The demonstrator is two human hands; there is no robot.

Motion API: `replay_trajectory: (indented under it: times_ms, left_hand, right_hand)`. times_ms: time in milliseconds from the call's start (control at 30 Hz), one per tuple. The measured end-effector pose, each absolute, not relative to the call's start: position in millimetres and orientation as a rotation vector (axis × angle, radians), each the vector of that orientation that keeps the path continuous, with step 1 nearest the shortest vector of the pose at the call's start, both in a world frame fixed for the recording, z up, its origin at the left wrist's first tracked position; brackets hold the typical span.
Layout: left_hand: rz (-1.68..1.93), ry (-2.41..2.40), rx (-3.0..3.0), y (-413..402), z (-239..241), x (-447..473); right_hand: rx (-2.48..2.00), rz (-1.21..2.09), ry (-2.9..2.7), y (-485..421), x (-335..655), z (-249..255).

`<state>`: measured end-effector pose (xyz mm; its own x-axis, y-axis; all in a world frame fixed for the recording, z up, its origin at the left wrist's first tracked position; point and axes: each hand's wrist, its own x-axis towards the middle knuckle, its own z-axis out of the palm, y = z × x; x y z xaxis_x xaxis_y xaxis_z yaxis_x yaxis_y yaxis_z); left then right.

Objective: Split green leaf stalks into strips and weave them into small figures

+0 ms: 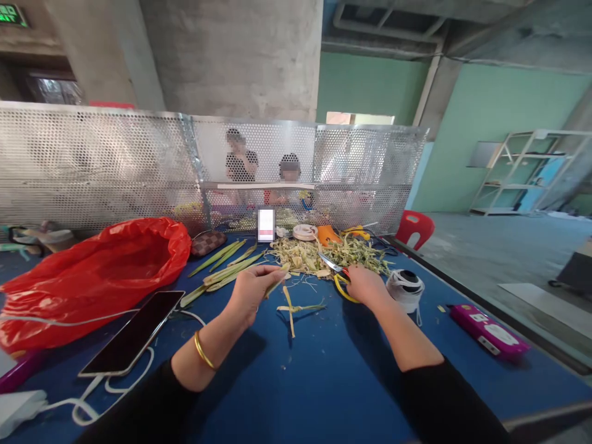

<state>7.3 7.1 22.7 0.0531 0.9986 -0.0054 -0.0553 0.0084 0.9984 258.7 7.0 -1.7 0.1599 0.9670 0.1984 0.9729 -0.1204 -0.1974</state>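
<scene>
My left hand (254,287) pinches a pale green plant strip (276,287) between thumb and fingertips. In my right hand (367,285) is a pair of scissors (329,262), its blades pointing up and left. A yellow loop (345,291) shows below that hand; whether it belongs to the scissors I cannot tell. On the blue table between my hands lies a cross of plant strips (290,309). Beyond the scissors spreads a pile of plant trimmings (300,256). Long green stalks (231,271) lie left of my left hand.
At the left are a red plastic bag (120,265) and a phone (134,333) with white cables. A white cord spool (406,291) and a purple case (488,332) stand at the right. A perforated metal screen (259,142) closes the back, with two people behind it.
</scene>
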Motion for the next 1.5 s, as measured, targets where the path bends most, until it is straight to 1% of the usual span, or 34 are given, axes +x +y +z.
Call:
replay_trajectory:
  times_ms: [200, 467, 533, 667, 733, 933, 1367, 1500]
  left_hand:
    - [1.132, 1.156, 1.217, 54.2, 20.0, 23.1]
    - [1.17, 1.075, 1.152, 98.3, 4.0, 38.3]
    - [1.177, 1.078, 1.127, 102.2, -1.0, 36.3]
    - [1.196, 1.073, 1.079, 106.7, -7.0, 31.9]
    - [1.2, 1.062, 1.06, 108.6, -8.6, 31.5]
    - [1.144, 1.0, 1.058, 108.8, -12.6, 35.1]
    - [0.999, 0.999, 1.092, 101.3, -12.5, 42.2]
    - [0.994, 1.008, 1.088, 101.8, -12.0, 41.6]
  right_hand:
    - [-2.226, -0.014, -1.837, 20.4, 270.0, -26.4]
    - [-2.045, 0.057, -1.703, 27.4, 285.7, -15.7]
    - [-1.859, 0.218, -1.715, 27.3, 280.1, -14.4]
    - [-1.435, 0.711, -1.636, 24.0, 263.0, -17.4]
    - [-1.393, 0.785, -1.647, 21.3, 256.7, -18.7]
    - [-1.512, 0.731, -1.762, 16.5, 248.8, -19.5]
    - [-1.363, 0.889, -1.7, 21.8, 245.1, -27.7]
    - [-1.374, 0.865, -1.727, 22.4, 243.4, -26.6]
